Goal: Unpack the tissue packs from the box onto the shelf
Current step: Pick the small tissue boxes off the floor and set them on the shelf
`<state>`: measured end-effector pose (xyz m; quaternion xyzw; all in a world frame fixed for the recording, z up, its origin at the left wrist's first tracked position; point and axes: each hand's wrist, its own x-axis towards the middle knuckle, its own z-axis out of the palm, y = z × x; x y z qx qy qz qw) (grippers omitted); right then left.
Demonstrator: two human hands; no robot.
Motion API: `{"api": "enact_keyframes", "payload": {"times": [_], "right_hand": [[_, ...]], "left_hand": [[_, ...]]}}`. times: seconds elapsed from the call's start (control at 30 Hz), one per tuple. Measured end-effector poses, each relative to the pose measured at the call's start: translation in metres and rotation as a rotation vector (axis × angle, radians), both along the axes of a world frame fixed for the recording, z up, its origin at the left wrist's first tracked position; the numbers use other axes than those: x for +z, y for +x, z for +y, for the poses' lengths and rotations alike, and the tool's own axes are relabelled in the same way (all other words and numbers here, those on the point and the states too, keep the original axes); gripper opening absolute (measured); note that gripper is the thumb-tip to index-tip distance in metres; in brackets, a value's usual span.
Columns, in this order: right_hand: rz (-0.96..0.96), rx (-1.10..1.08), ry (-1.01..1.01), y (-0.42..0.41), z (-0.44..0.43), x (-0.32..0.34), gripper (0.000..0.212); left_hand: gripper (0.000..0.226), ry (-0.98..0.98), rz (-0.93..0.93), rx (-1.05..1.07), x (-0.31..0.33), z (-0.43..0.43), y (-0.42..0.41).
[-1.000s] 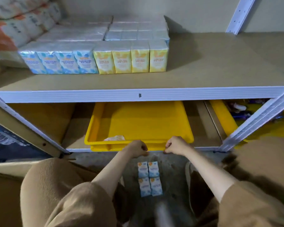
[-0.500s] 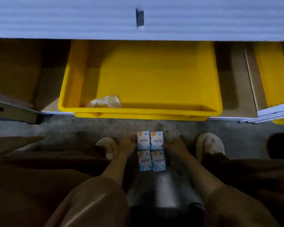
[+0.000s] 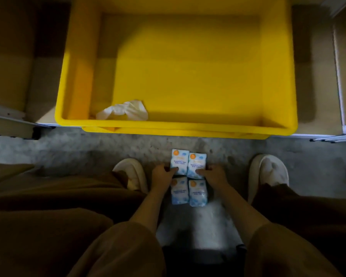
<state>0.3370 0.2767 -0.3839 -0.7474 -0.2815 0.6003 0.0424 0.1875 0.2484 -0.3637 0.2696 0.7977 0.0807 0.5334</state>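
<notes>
Several blue-and-white tissue packs (image 3: 188, 176) lie in a small block on the grey floor between my feet. My left hand (image 3: 162, 175) grips the left side of the block, thumb on the far left pack (image 3: 179, 161). At the right side, my right hand (image 3: 214, 174) holds the block with its thumb on the far right pack (image 3: 197, 164). The two near packs (image 3: 197, 193) sit below the thumbs, between my wrists. The upper shelf is out of view.
A yellow tray (image 3: 176, 124) sits on the bottom shelf just beyond the packs, with a crumpled white wrapper (image 3: 124, 111) in its near left corner. My white slippers (image 3: 131, 172) (image 3: 268, 170) flank the packs. A white shelf post foot (image 3: 10, 126) stands at left.
My hands left the yellow tray's front edge and dropped to the tissue packs on the floor, closing on both sides. My view tilted down, losing the upper shelf with its stocked packs.
</notes>
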Motion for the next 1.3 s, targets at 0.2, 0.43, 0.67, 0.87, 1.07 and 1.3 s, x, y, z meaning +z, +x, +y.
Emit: {"api": "enact_keyframes", "payload": {"times": [0.2,0.43,0.67,0.87,1.07,1.3], "right_hand": [[0.018,-0.042,-0.005,0.010,-0.007,0.006,0.035],[-0.013,0.091,0.147,0.025,-0.001,0.063,0.036],[-0.046,0.137,0.311,0.036,0.007,0.147,0.035],[-0.133,0.217,0.420,0.053,0.012,0.216,0.027],[-0.147,0.188,0.535,0.073,0.016,0.295,0.028],[-0.031,0.235,0.627,0.099,0.009,0.385,0.015]], "left_hand": [[0.032,0.013,0.000,0.024,0.007,-0.002,0.005],[0.034,0.140,0.015,0.008,0.049,0.009,0.007],[0.036,0.288,0.040,-0.062,0.125,0.019,0.017],[0.040,0.394,0.028,-0.036,0.193,0.024,0.034],[0.037,0.603,0.045,-0.055,0.262,0.027,0.057],[0.038,0.831,0.069,-0.129,0.343,0.015,0.063]]}}
